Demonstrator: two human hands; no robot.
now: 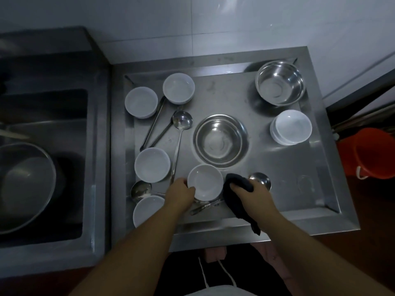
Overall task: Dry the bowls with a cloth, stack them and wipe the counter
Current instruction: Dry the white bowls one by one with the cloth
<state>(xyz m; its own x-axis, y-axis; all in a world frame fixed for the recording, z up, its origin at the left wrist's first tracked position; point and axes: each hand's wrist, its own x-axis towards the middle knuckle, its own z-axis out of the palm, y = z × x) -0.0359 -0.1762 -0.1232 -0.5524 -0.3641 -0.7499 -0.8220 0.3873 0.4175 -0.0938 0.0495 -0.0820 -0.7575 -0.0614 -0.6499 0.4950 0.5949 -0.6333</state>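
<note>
A small round white bowl [205, 182] is gripped at its rim by the left hand [181, 192] on the steel bench [288, 167], while a dark crumpled cloth [235, 199] is clenched in the fingers [245, 186] of the right hand [252, 194].

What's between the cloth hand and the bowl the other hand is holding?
Nothing visible. The right hand grips the dark cloth right beside the white bowl, which the left hand holds by its rim.
</note>
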